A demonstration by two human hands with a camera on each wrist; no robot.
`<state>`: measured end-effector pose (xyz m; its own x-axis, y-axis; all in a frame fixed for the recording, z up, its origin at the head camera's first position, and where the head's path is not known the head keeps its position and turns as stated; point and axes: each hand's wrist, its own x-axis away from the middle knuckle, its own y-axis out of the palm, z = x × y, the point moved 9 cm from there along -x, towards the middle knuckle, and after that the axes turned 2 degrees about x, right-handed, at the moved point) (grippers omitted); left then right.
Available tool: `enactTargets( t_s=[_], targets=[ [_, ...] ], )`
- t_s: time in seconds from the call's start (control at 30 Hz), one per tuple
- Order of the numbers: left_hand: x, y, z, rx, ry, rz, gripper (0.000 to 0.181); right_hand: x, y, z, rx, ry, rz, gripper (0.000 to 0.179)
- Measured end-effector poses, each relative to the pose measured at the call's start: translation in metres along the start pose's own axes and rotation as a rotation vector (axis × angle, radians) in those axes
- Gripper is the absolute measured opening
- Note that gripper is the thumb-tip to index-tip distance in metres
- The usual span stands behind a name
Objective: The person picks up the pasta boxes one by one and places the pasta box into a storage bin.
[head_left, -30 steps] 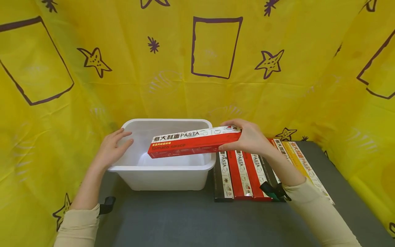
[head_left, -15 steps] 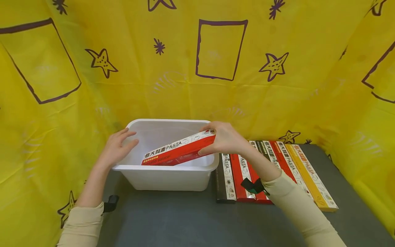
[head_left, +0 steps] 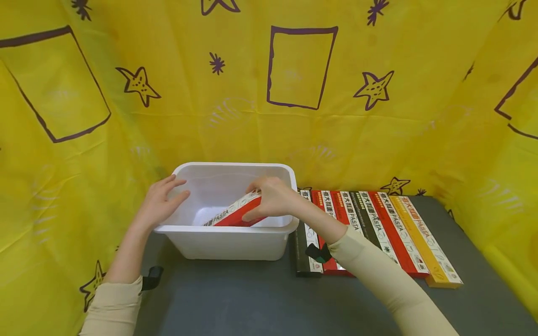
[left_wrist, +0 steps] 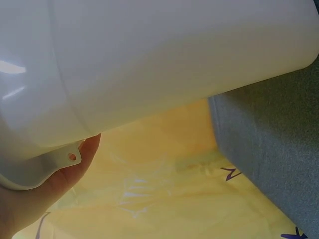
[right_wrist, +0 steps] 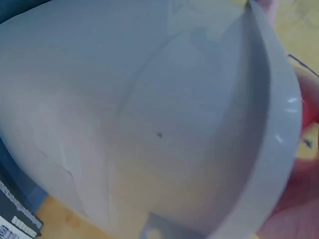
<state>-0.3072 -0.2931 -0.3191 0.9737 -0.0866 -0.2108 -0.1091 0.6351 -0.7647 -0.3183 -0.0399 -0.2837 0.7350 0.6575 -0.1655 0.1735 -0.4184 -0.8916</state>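
Observation:
In the head view, a white plastic bin [head_left: 229, 243] stands on the dark table. My right hand [head_left: 272, 198] reaches over the bin's right side and grips the upper end of a red and white pasta box [head_left: 237, 212]. The box slants down to the left inside the bin, its lower end hidden by the front rim. At the bin's left end my left hand [head_left: 161, 203] lies across the rim, fingers loosely extended over the inside. In the left wrist view, part of the left hand [left_wrist: 60, 186] shows against the rim's underside.
Right of the bin lie several pasta boxes side by side: black [head_left: 303, 254], red [head_left: 399, 233] and yellow [head_left: 428, 245]. My right forearm passes above some of them. A yellow patterned cloth [head_left: 235, 116] closes off the back and sides of the grey table [head_left: 235, 298].
The right hand has moved left and down, carrying the pasta box from above the bin into it, tilted. The left hand has stayed at the rim. The head view shifted slightly.

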Motion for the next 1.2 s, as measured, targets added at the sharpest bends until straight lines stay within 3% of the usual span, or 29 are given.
enactTargets(
  t_s=[0.2,0.3,0.73,0.97,1.2],
  targets=[
    [-0.002,0.002,0.003,0.004,0.019,0.001,0.053,0.006,-0.020,0.004,-0.062,-0.062,0.103,0.037],
    [-0.002,0.002,0.005,0.007,0.027,0.001,0.053,0.015,-0.028,0.014,-0.100,-0.053,0.130,0.038],
    [-0.003,0.002,0.003,-0.002,0.058,0.009,0.052,0.081,-0.050,0.076,-0.307,0.158,0.205,0.049],
    [0.000,0.002,0.004,-0.001,0.045,-0.002,0.053,0.117,-0.055,0.103,-0.300,0.223,0.228,0.051],
    [0.000,0.003,0.006,-0.001,0.040,-0.006,0.054,0.152,-0.044,0.140,-0.306,0.347,0.184,0.058]
  ],
)
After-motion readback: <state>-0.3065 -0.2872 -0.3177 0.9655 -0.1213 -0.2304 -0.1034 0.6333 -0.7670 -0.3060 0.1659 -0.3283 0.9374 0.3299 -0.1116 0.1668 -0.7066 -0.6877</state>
